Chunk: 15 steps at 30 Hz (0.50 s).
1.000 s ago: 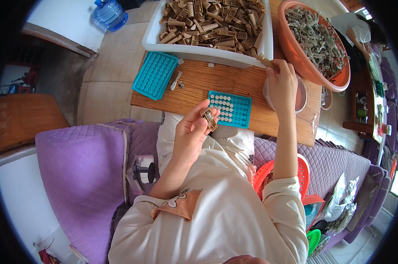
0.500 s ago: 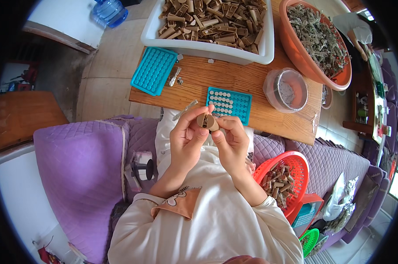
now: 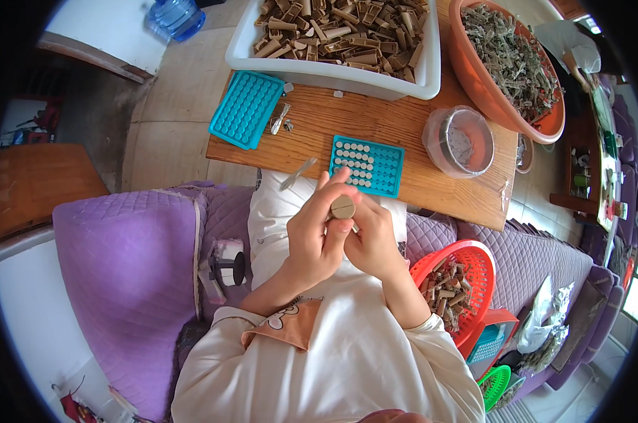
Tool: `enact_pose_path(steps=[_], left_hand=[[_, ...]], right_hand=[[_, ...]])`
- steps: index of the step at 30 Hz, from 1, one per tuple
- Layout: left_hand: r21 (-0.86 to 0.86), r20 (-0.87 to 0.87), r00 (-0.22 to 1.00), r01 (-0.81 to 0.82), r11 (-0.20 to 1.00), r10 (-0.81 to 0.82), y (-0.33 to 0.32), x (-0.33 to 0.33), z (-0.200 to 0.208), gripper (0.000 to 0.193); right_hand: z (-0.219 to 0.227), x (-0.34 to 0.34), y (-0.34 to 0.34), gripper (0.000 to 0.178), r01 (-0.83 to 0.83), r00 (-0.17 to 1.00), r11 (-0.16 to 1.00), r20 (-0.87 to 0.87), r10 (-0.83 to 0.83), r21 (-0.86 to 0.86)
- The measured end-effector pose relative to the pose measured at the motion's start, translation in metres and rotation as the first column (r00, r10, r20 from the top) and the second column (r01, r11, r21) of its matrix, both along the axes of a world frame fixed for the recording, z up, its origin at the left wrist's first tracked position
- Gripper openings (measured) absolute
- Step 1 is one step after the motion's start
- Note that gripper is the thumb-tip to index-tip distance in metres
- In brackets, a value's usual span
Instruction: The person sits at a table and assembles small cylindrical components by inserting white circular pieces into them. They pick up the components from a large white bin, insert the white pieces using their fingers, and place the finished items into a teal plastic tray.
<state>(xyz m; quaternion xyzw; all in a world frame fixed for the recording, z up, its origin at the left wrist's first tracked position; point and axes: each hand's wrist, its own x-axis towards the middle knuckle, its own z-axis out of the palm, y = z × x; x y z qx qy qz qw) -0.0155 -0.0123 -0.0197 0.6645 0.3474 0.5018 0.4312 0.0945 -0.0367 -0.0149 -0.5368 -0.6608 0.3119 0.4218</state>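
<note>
Both hands meet in front of my chest around a small brown plastic cylinder point(image 3: 343, 206). Its round end faces up, with a thin seam line across it. My left hand point(image 3: 313, 231) closes on it from the left, the thumb and index finger beside the round end. My right hand point(image 3: 375, 236) is closed against its other side; its fingertips are partly hidden behind the piece and the left fingers. Just beyond the hands, a turquoise tray point(image 3: 386, 169) lies on the wooden table point(image 3: 276, 155), with white round discs point(image 3: 354, 158) in its left half.
A white tub point(image 3: 234, 53) of brown plastic pieces stands behind. An orange basin point(image 3: 551, 130) of dried plant bits and a clear round container point(image 3: 467, 158) are at right. More turquoise trays point(image 3: 245, 109) sit at left. A red basket point(image 3: 484, 282) is beside my right arm.
The two halves of the brown cylinder have come together, so the dark gap at its end is now a thin line. Both hands have shifted slightly right and closed tighter around it.
</note>
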Motion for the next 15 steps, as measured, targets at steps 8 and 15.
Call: enact_pose_path(steps=[8, 15], left_hand=[[-0.180, 0.234, 0.966, 0.152, 0.972, -0.108, -0.006, 0.016, 0.001, 0.042], [-0.416, 0.531, 0.846, 0.296, 0.860, -0.035, 0.003, 0.009, -0.017, 0.046]], right_hand=[[-0.005, -0.009, -0.009, 0.018, 0.171, 0.982, 0.983, -0.086, -0.166, 0.061], [0.015, 0.077, 0.012, 0.013, 0.183, 0.971, 0.966, 0.188, -0.149, -0.182]])
